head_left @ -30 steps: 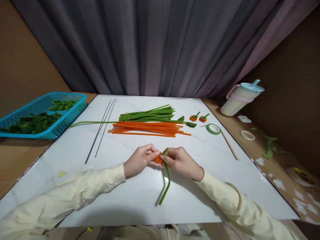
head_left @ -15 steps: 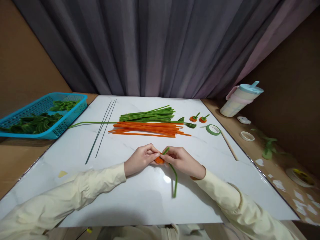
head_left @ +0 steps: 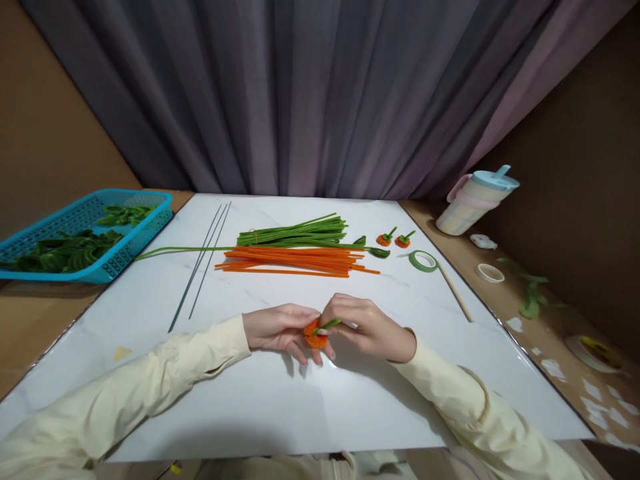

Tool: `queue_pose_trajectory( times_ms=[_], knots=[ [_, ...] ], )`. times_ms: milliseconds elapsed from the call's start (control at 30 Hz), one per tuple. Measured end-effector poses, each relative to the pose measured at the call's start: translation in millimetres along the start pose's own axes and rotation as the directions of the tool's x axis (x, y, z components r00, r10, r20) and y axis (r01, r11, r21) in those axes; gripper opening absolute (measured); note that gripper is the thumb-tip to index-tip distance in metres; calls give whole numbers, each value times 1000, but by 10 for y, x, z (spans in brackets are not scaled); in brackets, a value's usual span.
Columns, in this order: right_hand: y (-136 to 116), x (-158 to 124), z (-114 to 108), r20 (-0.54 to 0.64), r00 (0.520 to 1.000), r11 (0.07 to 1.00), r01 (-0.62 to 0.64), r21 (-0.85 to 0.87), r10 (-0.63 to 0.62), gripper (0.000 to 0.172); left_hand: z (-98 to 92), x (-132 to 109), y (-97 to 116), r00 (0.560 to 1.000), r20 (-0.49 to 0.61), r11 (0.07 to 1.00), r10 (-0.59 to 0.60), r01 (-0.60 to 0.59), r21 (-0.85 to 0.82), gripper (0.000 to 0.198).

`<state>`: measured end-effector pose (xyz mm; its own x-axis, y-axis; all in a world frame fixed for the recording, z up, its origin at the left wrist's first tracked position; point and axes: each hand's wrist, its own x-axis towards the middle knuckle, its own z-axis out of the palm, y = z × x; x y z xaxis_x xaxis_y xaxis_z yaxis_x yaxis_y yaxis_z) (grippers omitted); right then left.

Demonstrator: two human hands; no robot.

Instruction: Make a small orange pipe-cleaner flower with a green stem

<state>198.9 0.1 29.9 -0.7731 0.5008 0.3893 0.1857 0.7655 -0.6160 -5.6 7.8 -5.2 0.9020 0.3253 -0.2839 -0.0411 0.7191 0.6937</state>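
Orange chenille, wound into a small ribbed rosette (head_left: 316, 340), occupies the centre of the head view, held just above the near part of the white marbled desk (head_left: 250, 413). The left hand (head_left: 280, 328) pinches its upper edge between thumb and fingers, the other fingers spread beneath, apparently to cradle and steady it. The right hand (head_left: 371, 325) pinches a green chenille stem (head_left: 331, 324) against the rosette's face, a grip that seems to control where the two meet. Beyond the hands, orange chenille stems (head_left: 290, 260) and green chenille stems (head_left: 290, 233) lie in parallel heaps, probably for easy picking. Two orange-and-green pieces (head_left: 385, 239) rest at the far right, presumably out of the way; nearby, a roll of green tape (head_left: 423, 261) touches or nearly touches a wooden stick (head_left: 456, 293).
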Motion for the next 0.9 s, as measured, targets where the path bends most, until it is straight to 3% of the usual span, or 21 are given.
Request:
queue_pose_trajectory(
  times_ms=[133, 367, 567, 733, 833, 900],
  knots=[
    [6, -8, -1, -60, 998, 1000, -29, 1, 29, 16, -5, 1, -31, 997, -68, 999, 43, -42, 12, 37],
    [-1, -22, -14, -43, 994, 995, -94, 36, 96, 16, 27, -9, -37, 991, -115, 998, 63, -65, -14, 44],
    [-16, -24, -12, -44, 991, 991, -127, 33, 128, 21, 23, -33, -24, 991, -118, 998, 61, -62, -2, 37],
    [-27, -30, 4, -74, 989, 992, -123, 41, 126, 14, 48, -13, -18, 985, -156, 997, 73, -75, -10, 34],
    [-21, -35, -1, -99, 985, 990, -142, 15, 142, 14, 81, -7, -19, 973, -187, 990, 131, -118, 80, 40],
    [-6, -38, -7, -126, 972, 980, -201, -13, 198, 14, 101, -5, -24, 943, -242, 967, 228, -192, 165, 39]
  ],
)
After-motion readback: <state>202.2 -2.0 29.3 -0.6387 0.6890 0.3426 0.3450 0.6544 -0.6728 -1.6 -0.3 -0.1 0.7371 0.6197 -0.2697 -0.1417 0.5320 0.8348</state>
